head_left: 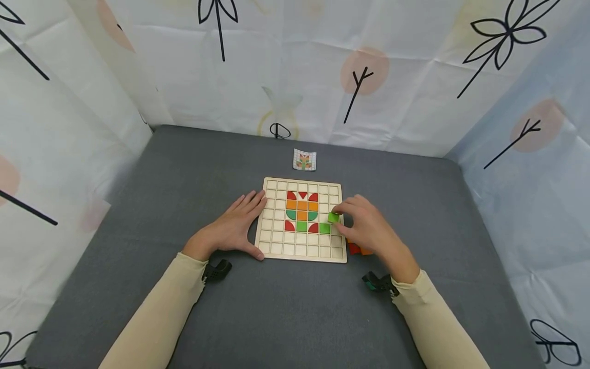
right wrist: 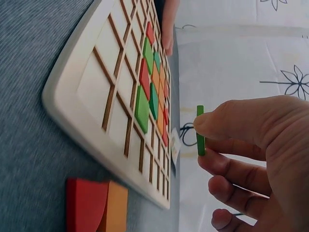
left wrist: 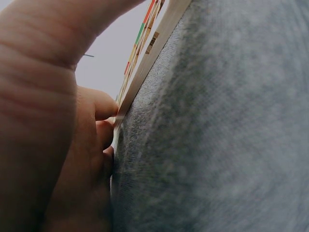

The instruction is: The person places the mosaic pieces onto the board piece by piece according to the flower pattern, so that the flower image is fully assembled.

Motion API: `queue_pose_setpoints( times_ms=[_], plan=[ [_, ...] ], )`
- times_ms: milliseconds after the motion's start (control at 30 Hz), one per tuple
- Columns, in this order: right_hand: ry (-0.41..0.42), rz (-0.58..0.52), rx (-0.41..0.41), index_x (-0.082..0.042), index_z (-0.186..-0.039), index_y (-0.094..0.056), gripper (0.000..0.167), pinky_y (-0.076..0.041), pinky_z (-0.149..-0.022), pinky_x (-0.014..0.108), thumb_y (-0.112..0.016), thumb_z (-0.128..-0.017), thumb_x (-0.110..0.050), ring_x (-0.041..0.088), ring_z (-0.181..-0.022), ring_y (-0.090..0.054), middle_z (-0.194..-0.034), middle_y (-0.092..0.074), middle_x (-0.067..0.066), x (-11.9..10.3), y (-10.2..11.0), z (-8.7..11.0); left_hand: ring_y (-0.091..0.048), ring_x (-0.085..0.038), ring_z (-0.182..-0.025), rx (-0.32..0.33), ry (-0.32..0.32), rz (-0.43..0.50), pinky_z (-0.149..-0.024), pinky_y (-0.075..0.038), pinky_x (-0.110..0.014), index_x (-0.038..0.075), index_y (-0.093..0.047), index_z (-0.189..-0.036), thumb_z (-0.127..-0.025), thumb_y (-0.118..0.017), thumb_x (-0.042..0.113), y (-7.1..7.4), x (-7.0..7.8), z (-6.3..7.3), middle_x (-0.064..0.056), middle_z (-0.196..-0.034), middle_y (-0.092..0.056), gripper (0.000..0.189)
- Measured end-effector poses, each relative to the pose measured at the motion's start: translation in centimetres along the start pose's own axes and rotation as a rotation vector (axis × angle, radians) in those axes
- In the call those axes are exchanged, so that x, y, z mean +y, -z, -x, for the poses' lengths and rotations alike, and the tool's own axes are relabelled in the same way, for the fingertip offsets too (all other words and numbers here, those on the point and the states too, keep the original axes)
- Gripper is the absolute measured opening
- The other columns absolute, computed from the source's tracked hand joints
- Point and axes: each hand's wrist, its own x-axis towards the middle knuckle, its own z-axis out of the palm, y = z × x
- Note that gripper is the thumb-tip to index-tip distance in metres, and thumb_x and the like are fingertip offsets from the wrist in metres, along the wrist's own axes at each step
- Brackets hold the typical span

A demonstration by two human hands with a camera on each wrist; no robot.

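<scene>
A light wooden grid board lies on the grey table, with red, orange, teal and green tiles set in its middle cells. My left hand rests at the board's left edge, fingers straight and thumb by the near left corner. Between thumb and fingertips, my right hand pinches a light green square tile above the right part of the board. In the right wrist view the held tile shows edge-on, apart from the board. Just below it in the head view, another green tile sits in a cell.
Beside the board's right edge lie loose red tiles and orange tiles, partly under the right hand. A small picture card with a coloured pattern lies behind the board. Patterned white cloth hangs around the table.
</scene>
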Motion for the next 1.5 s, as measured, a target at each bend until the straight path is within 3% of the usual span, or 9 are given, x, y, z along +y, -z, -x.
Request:
queue_pose_setpoints(
  times_ms=[500,1267,1500],
  plan=[
    [0.093,-0.016,-0.011,-0.008,-0.115,-0.082,0.023,-0.055,-0.093,0.046,-0.086,-0.094,-0.014,0.026,-0.109,-0.060,-0.111,-0.073,0.004,-1.1,-0.6,-2.2,0.004,-0.035,-0.166,-0.009,0.005,0.007,-0.133,0.001,-0.052,0.002,-0.010,-0.174,-0.069,-0.089,0.079,0.2,0.0,0.0,-0.013,-0.182,0.001,0.152],
    [0.147,-0.063,-0.054,-0.011,-0.116,-0.083,0.023,-0.055,-0.095,0.037,-0.086,-0.094,-0.016,0.021,-0.112,-0.060,-0.112,-0.074,-0.002,-4.5,-2.2,-5.0,0.006,-0.033,-0.166,-0.013,0.010,-0.013,-0.133,0.002,-0.052,0.003,-0.009,-0.174,-0.069,-0.088,0.081,0.0,-0.2,0.0,-0.012,-0.182,0.002,0.152],
    [0.157,-0.086,-0.057,-0.010,-0.113,-0.083,0.020,-0.054,-0.093,0.036,-0.085,-0.094,-0.013,0.020,-0.107,-0.060,-0.108,-0.073,-0.001,-5.1,-2.7,-5.4,0.006,-0.034,-0.166,-0.010,0.002,-0.009,-0.133,0.001,-0.053,0.002,-0.009,-0.174,-0.070,-0.085,0.084,-0.1,-0.4,-0.1,-0.013,-0.182,0.002,0.152]
  ],
)
